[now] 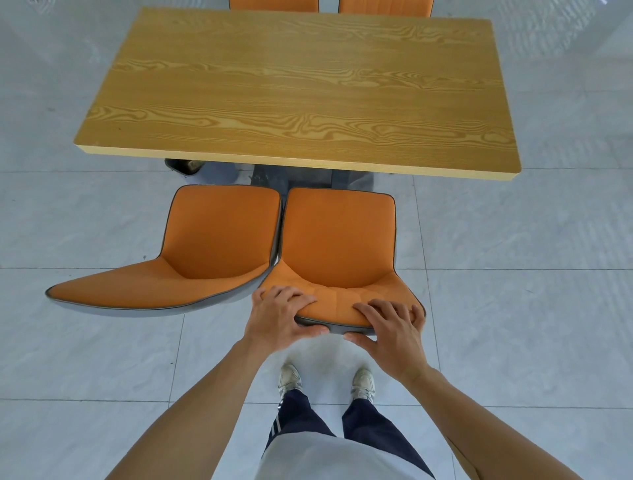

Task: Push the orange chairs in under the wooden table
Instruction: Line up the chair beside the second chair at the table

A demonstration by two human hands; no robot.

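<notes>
The wooden table (pixel 298 89) fills the upper middle of the head view. Two orange chairs stand side by side just in front of its near edge, their seats outside the tabletop. My left hand (pixel 281 317) and my right hand (pixel 390 329) both grip the top of the backrest of the right orange chair (pixel 337 240), fingers over the front, thumbs behind. The left orange chair (pixel 212 240) touches it, with nobody holding it. The backs of two more orange chairs (pixel 274 4) (pixel 385 6) peek out beyond the table's far edge.
Pale grey floor tiles (pixel 513 308) surround the table on all sides. A dark table base (pixel 291 178) and a small dark bin (pixel 185 166) sit under the near edge. My feet (pixel 325 380) stand right behind the held chair.
</notes>
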